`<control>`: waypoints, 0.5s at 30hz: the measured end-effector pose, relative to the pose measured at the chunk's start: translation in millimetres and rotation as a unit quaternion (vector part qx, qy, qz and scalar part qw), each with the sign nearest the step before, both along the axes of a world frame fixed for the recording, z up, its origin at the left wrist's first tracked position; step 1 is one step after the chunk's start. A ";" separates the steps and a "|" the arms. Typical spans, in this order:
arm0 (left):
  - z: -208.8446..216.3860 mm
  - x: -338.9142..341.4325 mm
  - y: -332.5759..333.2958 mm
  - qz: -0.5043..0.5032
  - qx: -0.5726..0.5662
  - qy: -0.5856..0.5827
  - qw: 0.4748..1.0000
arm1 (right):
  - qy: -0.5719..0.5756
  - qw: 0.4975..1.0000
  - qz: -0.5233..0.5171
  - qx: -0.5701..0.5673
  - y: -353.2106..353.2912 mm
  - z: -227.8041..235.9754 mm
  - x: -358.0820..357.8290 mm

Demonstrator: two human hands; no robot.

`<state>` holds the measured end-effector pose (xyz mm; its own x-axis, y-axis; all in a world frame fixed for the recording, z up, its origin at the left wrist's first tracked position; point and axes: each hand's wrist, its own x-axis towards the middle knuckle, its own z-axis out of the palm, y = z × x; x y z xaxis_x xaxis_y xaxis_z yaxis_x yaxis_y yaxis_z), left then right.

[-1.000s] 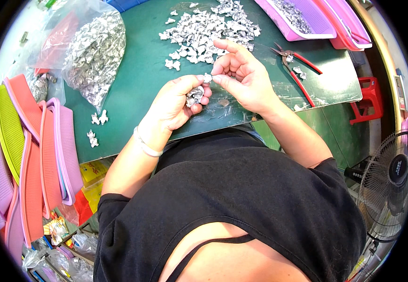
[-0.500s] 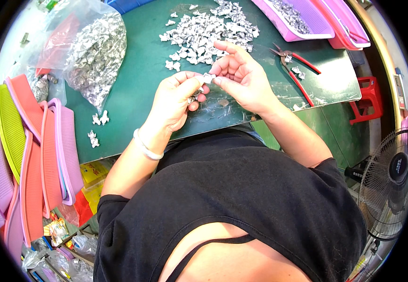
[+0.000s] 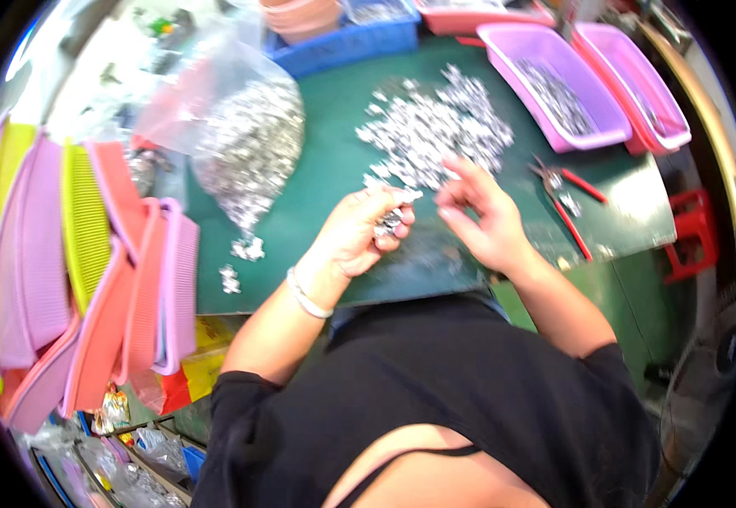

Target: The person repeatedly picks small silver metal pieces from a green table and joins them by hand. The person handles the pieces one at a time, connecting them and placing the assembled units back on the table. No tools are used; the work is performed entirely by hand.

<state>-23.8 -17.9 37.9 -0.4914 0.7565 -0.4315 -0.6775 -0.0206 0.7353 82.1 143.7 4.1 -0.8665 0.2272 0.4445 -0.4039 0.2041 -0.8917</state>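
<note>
Seen from above, over a dark green work mat (image 3: pixel 317 195) that serves as the landmark throughout. At the mat's near edge, left hand (image 3: pixel 359 233) curled into a loose cup, fingers clenched around a small clutch of silvery metal pieces (image 3: pixel 389 222), thumb and forefinger pinching at the top of it. Just right of that, right hand (image 3: pixel 482 216) spread and released, fingers fanned, palm turned toward the left hand; probably empty, though blur hides anything small at the fingertips.

Beyond both hands, toward the mat's far middle, a loose heap of metal parts (image 3: pixel 436 131): small, flat, bright, irregular, glinting like stamped tin. Heap directly ahead of the right hand's fingertips and nearer to it than to the left hand. No clear long axis to the heap; a rough sprawl running far-right to near-left.

On the mat's far left, a clear plastic bag (image 3: pixel 245 144), crinkled and slack, full of the same parts, a few spilled at its mouth. On the mat's right, red-handled pliers (image 3: pixel 567 199), handles pointing toward the near right corner. At the mat's far right corner, 2 shallow plastic trays (image 3: pixel 592 127), purple and pink. Off the mat's left edge, stacked ribbed trays (image 3: pixel 88 254) in pink, coral and yellow-green, stood on edge.
</note>
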 end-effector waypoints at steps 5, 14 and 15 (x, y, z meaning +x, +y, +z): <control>96.9 -56.2 -19.3 0.091 0.003 0.196 0.976 | -0.003 0.999 -0.026 0.028 8.0 -10.1 1.7; 214.5 -178.7 -23.1 0.250 -0.196 0.546 0.775 | 0.021 0.996 -0.034 0.077 8.0 -7.9 -2.1; 206.5 -199.2 -23.8 0.207 -0.242 0.517 0.795 | 0.026 0.995 -0.035 0.085 9.5 -8.6 -3.4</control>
